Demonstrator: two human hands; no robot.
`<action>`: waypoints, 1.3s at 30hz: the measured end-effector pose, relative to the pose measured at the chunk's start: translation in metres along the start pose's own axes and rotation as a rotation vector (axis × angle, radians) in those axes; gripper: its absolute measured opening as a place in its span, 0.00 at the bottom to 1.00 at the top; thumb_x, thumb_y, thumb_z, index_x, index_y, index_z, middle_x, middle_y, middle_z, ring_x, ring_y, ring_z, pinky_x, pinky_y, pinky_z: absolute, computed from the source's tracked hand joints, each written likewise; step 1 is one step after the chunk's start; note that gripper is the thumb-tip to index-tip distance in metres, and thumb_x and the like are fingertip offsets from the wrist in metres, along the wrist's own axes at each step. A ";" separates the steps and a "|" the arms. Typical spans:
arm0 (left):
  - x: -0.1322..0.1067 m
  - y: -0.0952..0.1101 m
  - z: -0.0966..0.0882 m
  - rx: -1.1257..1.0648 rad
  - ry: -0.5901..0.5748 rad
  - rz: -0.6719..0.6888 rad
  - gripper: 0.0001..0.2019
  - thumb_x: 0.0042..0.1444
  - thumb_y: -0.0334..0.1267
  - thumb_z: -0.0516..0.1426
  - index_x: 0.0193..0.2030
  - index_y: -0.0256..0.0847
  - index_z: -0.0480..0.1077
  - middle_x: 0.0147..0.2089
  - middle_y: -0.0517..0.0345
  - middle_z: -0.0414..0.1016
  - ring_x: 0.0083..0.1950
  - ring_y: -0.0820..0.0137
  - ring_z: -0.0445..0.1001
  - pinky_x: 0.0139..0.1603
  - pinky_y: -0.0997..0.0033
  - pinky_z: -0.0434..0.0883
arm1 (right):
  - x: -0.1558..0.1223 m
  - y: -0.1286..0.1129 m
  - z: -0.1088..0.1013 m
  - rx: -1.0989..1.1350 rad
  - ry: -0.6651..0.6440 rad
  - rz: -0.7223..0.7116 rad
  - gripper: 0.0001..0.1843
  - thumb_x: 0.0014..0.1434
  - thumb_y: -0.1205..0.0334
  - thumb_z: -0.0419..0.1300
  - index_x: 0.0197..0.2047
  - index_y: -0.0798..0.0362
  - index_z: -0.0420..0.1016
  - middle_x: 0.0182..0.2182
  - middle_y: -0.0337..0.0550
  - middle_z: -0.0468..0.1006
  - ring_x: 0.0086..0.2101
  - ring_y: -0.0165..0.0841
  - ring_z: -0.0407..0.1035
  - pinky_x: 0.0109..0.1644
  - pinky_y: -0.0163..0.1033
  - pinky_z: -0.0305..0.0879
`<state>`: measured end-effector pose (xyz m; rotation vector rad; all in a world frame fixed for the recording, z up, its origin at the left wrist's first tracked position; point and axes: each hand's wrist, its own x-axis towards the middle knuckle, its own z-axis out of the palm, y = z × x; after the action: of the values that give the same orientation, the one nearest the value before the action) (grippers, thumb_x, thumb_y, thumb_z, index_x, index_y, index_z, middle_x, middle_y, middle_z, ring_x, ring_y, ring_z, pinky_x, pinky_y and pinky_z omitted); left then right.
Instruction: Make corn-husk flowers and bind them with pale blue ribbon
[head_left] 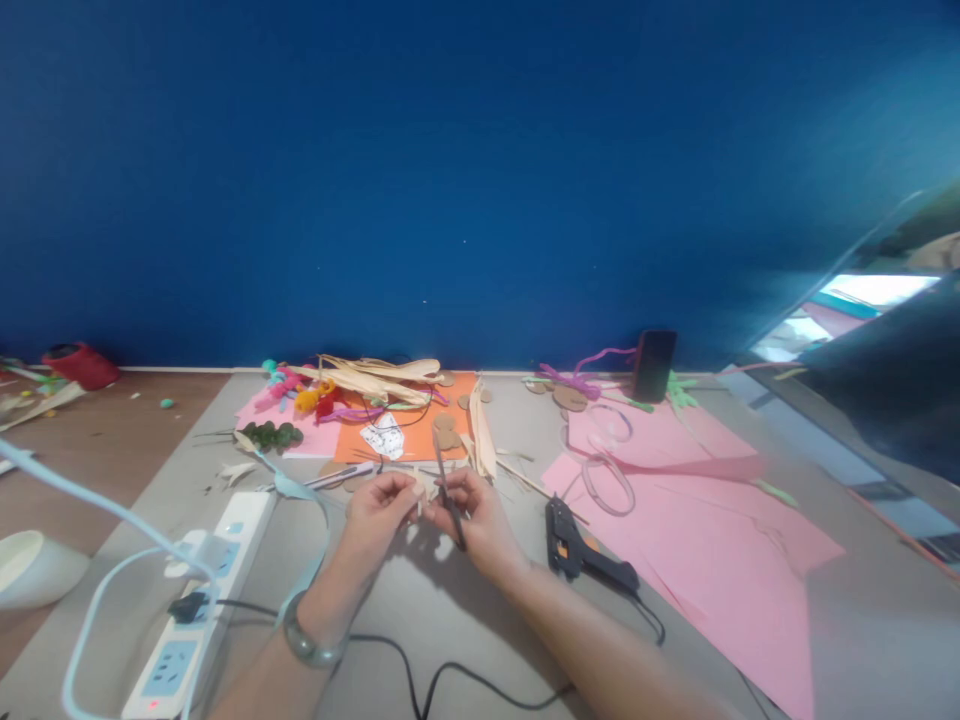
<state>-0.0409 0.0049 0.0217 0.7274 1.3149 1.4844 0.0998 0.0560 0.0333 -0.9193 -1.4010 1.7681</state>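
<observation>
My left hand [384, 508] pinches a small pale strip [420, 492], perhaps a piece of dried husk; its exact kind is too blurred to tell. My right hand [480, 518] is closed on a pair of dark scissors [452, 508], whose blades point up and away from me. The two hands are close together above the grey mat [442, 640]. Just beyond them is an orange sheet [412, 437] with brown round pieces [445, 430] and a patterned white scrap [383, 437] on it. Dried corn husks [375, 380] lie at its far edge.
A black glue gun [577, 550] rests to the right, near large pink sheets [720, 560]. At left are a white power strip [244, 530] with cords and a white cup [37, 570]. A phone [655, 366] leans on the blue wall [465, 180]. Green leaves [271, 436] lie back left.
</observation>
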 end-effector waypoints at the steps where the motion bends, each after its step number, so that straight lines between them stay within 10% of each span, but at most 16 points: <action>1: 0.000 0.003 0.000 -0.010 0.014 0.003 0.12 0.46 0.44 0.64 0.26 0.37 0.70 0.17 0.65 0.66 0.19 0.78 0.61 0.22 0.78 0.58 | 0.000 -0.002 0.000 -0.047 -0.015 -0.018 0.25 0.39 0.55 0.73 0.34 0.51 0.64 0.22 0.33 0.73 0.24 0.28 0.66 0.30 0.35 0.62; 11: -0.002 0.016 -0.003 0.029 0.170 0.151 0.08 0.47 0.39 0.61 0.24 0.38 0.69 0.17 0.66 0.65 0.20 0.77 0.62 0.23 0.78 0.59 | -0.003 0.001 0.000 -0.229 -0.228 -0.031 0.23 0.41 0.56 0.71 0.34 0.51 0.62 0.23 0.35 0.73 0.25 0.29 0.65 0.31 0.35 0.61; 39: 0.000 0.012 -0.007 0.108 0.168 0.172 0.08 0.49 0.37 0.60 0.22 0.39 0.69 0.18 0.64 0.65 0.22 0.76 0.62 0.26 0.76 0.60 | -0.003 0.000 0.004 -0.130 -0.156 0.098 0.27 0.31 0.55 0.75 0.28 0.52 0.63 0.15 0.26 0.64 0.18 0.23 0.56 0.23 0.30 0.51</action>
<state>-0.0502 0.0032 0.0317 0.8171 1.5000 1.6503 0.0984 0.0516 0.0340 -0.9491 -1.6111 1.8737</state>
